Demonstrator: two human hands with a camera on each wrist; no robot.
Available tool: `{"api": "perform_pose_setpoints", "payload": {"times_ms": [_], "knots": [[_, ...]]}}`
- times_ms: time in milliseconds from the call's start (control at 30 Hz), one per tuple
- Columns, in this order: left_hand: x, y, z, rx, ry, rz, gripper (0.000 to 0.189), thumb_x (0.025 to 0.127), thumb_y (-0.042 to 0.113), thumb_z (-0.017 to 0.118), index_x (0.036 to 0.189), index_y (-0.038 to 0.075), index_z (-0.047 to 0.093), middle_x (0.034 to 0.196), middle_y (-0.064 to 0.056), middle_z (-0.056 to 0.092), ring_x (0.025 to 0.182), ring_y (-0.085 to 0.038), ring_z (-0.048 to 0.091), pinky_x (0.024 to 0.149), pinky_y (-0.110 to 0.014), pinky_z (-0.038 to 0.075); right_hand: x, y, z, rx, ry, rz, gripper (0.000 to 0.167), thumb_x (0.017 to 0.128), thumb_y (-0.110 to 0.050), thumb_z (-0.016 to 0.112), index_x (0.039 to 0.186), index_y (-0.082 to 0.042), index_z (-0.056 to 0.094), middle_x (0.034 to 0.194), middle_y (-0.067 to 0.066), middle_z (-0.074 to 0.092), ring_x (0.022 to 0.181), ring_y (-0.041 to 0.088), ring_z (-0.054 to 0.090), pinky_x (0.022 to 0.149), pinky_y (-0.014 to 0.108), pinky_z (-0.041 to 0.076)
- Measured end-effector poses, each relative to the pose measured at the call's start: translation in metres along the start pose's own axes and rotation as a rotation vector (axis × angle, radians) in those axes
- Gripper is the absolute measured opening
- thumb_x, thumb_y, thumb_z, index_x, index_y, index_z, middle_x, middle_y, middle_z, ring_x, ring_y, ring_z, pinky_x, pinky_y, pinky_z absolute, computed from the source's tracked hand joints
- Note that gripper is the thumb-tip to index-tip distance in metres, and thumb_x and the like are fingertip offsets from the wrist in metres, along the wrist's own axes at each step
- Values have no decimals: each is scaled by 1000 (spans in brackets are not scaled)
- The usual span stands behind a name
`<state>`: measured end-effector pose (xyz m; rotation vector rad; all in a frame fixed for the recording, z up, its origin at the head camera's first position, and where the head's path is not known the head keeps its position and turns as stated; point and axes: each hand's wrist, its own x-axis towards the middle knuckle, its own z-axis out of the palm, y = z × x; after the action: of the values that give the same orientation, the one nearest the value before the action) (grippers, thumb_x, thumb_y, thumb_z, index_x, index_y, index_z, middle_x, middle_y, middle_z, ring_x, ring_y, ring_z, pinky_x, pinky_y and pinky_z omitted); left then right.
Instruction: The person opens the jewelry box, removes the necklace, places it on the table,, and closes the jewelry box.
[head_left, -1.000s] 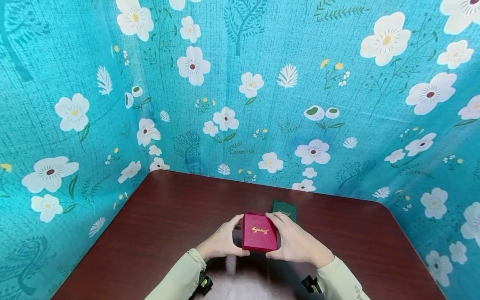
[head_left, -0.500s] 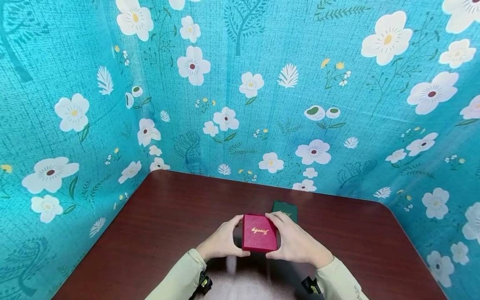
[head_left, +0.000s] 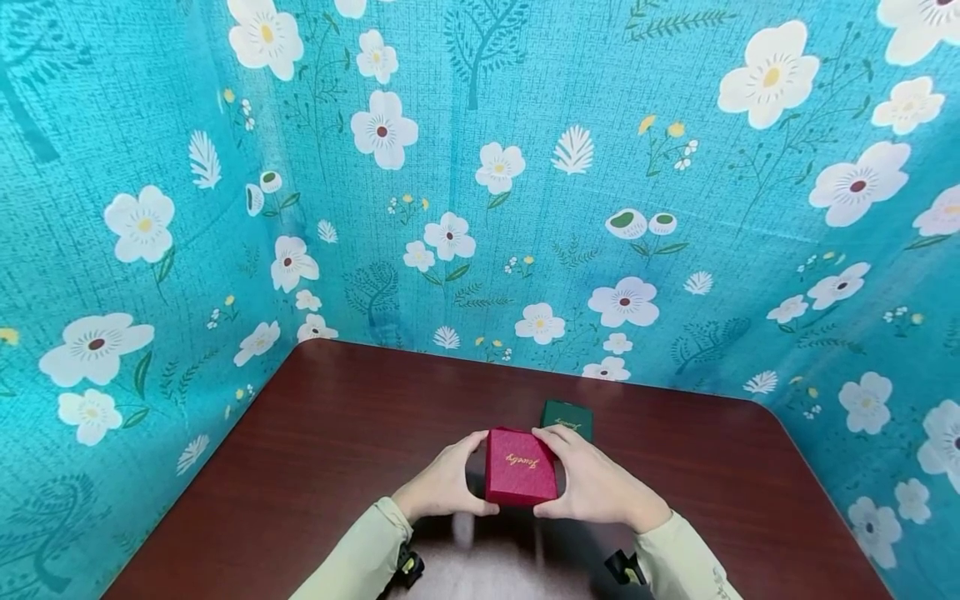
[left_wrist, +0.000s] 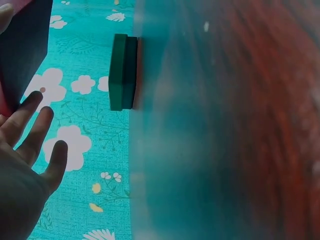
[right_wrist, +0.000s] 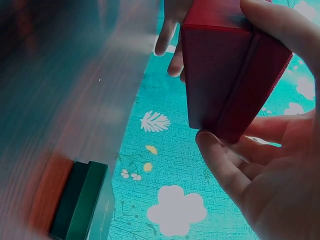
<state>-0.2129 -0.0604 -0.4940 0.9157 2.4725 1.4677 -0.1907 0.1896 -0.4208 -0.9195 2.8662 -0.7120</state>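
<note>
A red jewelry box [head_left: 521, 467] with gold lettering on its lid is held up between both hands over the near part of the table. My left hand [head_left: 445, 481] grips its left side, thumb at the near edge and a finger at the far corner. On the opposite side, my right hand [head_left: 592, 483] holds it between thumb and fingers. The right wrist view shows the seam between lid and base along the red jewelry box [right_wrist: 220, 75], which looks closed. In the left wrist view, several fingers of the left hand [left_wrist: 25, 165] spread below the box.
A green jewelry box [head_left: 567, 418] lies on the dark reddish-brown table [head_left: 360, 417], just beyond the right hand and partly hidden by it. Blue flowered cloth [head_left: 450, 167] hangs along the table's back and sides.
The red jewelry box has tilted very slightly between the hands. Both hands keep nearly the same place, and the green box stays where it was.
</note>
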Motion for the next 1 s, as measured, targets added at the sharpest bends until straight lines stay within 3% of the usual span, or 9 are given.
{"api": "perform_pose_setpoints", "payload": {"times_ms": [500, 833, 1000], "knots": [[-3, -2, 0, -22, -24, 44, 89, 65, 29, 84, 139, 20, 37, 128, 5, 51, 114, -13, 50, 92, -42, 45, -3, 2, -5, 29, 2, 59, 103, 55, -46, 88, 140, -12, 41, 131, 1, 44, 116, 21, 44, 71, 33, 53], [-5, -2, -5, 64, 23, 8, 91, 66, 37, 84, 140, 16, 35, 130, 0, 51, 118, -21, 48, 94, -45, 42, -8, 10, -13, 54, 76, 55, 104, 54, -42, 90, 140, -12, 39, 129, -4, 44, 111, 15, 45, 70, 25, 51], [-7, -1, -5, 41, 33, -13, 91, 67, 38, 83, 141, 13, 35, 130, -1, 50, 118, -23, 47, 94, -49, 41, -15, 14, -15, 54, 101, 59, 105, 54, -42, 90, 140, -12, 39, 128, -3, 44, 112, 17, 45, 69, 26, 52]]}}
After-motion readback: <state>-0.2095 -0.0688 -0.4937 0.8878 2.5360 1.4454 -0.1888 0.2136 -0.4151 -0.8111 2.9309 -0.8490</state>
